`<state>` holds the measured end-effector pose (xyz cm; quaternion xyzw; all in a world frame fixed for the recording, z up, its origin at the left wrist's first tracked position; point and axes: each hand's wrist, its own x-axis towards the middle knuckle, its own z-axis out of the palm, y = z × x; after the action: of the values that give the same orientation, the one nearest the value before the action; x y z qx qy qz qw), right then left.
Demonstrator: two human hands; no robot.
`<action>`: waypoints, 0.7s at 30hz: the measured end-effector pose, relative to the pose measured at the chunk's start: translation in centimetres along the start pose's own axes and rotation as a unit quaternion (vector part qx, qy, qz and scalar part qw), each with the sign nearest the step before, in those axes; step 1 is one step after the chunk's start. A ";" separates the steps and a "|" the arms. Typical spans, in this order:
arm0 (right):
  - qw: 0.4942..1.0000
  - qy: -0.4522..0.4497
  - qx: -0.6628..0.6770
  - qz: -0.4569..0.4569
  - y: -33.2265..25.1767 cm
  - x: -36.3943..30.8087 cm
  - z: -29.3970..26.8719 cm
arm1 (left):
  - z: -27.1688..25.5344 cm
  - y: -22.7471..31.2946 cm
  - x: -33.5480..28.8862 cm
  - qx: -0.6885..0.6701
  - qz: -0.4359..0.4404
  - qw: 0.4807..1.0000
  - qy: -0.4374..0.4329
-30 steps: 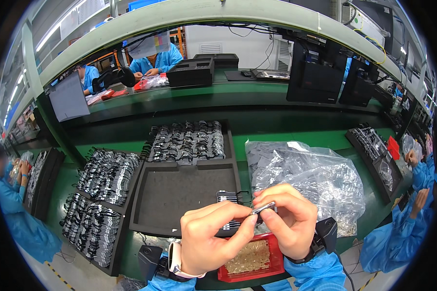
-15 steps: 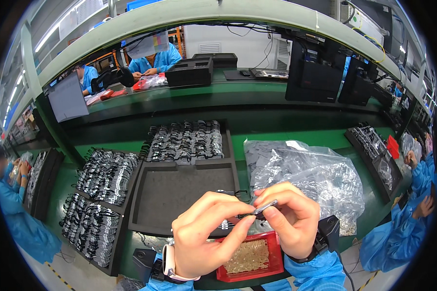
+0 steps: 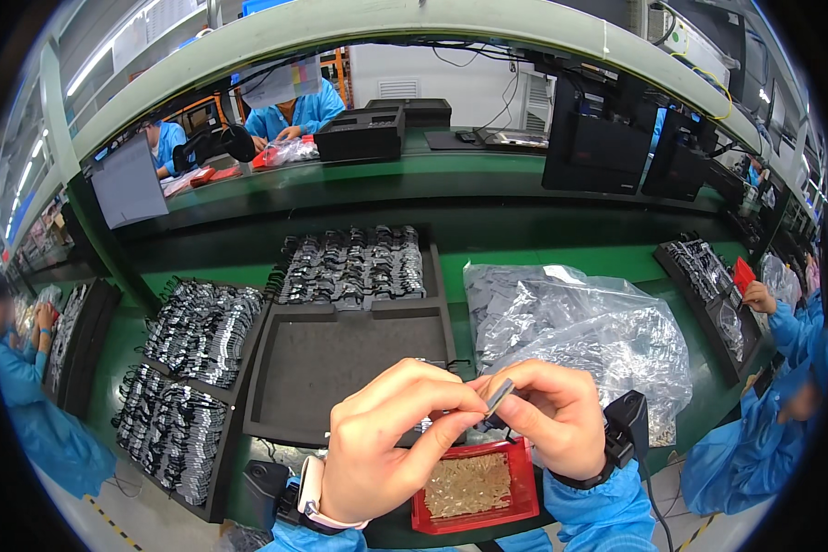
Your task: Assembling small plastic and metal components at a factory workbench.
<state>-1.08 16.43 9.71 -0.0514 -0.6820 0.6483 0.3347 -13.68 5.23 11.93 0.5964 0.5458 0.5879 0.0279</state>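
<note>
Tilted more steeply than half a second earlier, a small grey part (image 3: 500, 395) is pinched between thumb and fingers of the right hand (image 3: 557, 419); its left edge is gripped by the left hand's (image 3: 382, 451) thumb and forefinger. It is held above the bench, near a red bin (image 3: 528, 488) of gold-coloured pieces (image 3: 469, 486), a black tray (image 3: 340, 373) and a clear plastic bag (image 3: 584, 322).

Beyond the green workbench (image 3: 635, 267) stands a white wall (image 3: 437, 78).
</note>
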 end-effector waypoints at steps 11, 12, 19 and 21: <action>0.995 -0.102 0.013 0.011 -2.4 -0.1 -3.8 | -0.3 -1.1 0.5 0.033 -0.100 0.991 -0.081; 0.998 -0.048 0.047 0.004 -2.3 -0.5 -4.1 | -0.4 -1.8 0.3 0.052 -0.073 0.979 -0.183; 0.997 0.020 0.036 -0.058 -2.8 -0.5 -5.0 | 3.3 -4.1 -1.2 0.171 -0.066 0.869 -0.459; 0.998 0.024 0.026 -0.044 -2.6 -0.5 -4.9 | 3.7 -4.3 -1.2 0.203 -0.084 0.852 -0.474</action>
<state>2.78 19.96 11.63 -0.0286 -0.6583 0.6488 0.3807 -13.29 8.39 7.10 0.7468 0.6217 0.1051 0.2113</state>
